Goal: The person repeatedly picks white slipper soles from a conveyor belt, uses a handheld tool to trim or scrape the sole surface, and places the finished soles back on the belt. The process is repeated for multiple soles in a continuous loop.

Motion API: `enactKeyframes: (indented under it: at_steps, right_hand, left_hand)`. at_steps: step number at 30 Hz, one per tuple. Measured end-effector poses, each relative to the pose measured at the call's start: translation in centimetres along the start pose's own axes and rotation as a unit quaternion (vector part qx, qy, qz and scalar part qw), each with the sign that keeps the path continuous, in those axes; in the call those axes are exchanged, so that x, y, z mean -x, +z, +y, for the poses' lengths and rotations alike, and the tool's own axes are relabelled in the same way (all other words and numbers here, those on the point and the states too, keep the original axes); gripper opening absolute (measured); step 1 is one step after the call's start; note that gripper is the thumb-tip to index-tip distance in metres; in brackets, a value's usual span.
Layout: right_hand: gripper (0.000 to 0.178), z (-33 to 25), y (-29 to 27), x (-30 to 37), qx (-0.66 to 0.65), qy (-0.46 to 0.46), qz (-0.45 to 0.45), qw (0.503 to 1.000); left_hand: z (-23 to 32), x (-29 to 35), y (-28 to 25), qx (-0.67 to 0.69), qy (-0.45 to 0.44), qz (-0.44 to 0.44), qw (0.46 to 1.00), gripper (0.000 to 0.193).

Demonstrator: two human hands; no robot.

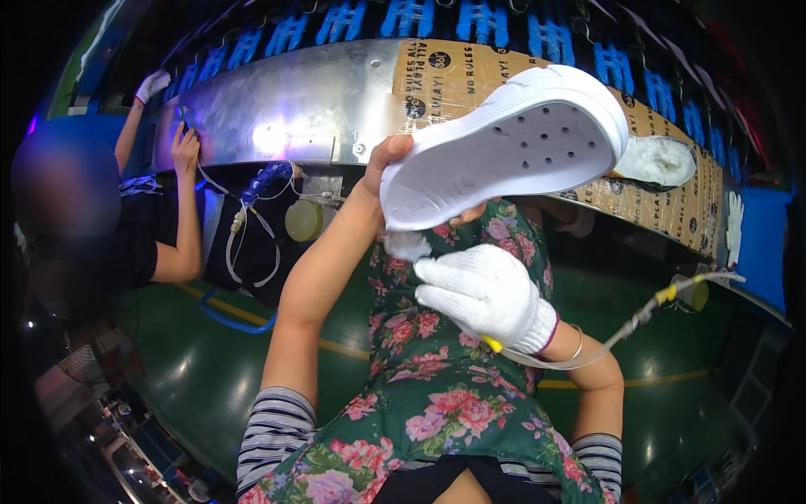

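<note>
My bare left hand (pixel 389 172) grips a white clog-like shoe (pixel 504 155) by its narrow end, thumb on the near edge and fingertips showing below. The shoe is tilted, and its pale, flat face with several small dark holes is turned toward me. Just below it is my right hand (pixel 483 294), in a white knitted glove with fingers closed. A whitish brush-like tip (pixel 407 246) sticks out beyond those fingers, close under the narrow end; whether it touches the shoe I cannot tell. From under the glove runs a clear hose (pixel 579 363) with yellow bands; the brush's handle is hidden.
A bench edge (pixel 470 71) covered in printed cardboard lies ahead, with a whitish oval thing (pixel 663 164) on it. Blue racks (pixel 483 21) line the far side. At left, a co-worker's hand (pixel 185 151) is near the metal surface (pixel 277 92). A yellowish container (pixel 304 220) hangs below.
</note>
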State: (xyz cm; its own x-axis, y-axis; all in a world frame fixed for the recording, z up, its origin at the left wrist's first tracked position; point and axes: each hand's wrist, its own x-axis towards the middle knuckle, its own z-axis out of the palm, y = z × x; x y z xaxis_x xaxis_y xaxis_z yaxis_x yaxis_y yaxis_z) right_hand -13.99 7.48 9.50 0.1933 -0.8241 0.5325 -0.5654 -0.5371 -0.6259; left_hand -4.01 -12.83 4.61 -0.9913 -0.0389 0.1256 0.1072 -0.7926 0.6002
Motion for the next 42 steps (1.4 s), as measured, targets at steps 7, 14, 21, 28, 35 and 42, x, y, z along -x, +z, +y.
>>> enactKeyframes:
  at_steps: [7, 14, 21, 28, 35, 42]
  right_hand:
    - [0.036, 1.2, -0.1, -0.2, 0.047, 0.003, 0.087, 0.995]
    - [0.039, 0.8, -1.0, -0.6, -0.064, 0.074, 0.107, 0.989]
    - [0.028, 0.5, -0.3, -1.5, -0.116, 0.106, 0.128, 0.979]
    - [0.017, 0.8, -1.4, -1.6, -0.145, 0.164, 0.141, 0.966]
    - [0.021, 6.3, -7.3, -4.6, 0.178, 0.094, 0.215, 0.956]
    - [0.018, 3.1, -6.0, -1.6, -0.155, 0.095, 0.143, 0.973]
  left_hand:
    - [-0.4, 0.1, 0.9, 0.029, 0.025, 0.084, 0.996, 0.103]
    - [-0.4, -0.4, -1.4, 0.082, 0.025, -0.040, 0.995, 0.119]
    - [0.0, 0.1, -1.0, 0.087, 0.061, 0.051, 0.993, 0.122]
    - [-1.2, 0.6, -1.6, 0.156, 0.083, 0.049, 0.983, 0.109]
    - [-4.6, 2.1, 1.8, 0.146, 0.083, 0.137, 0.976, 0.095]
    - [-2.9, 1.9, 2.3, 0.022, 0.124, 0.226, 0.966, 0.104]
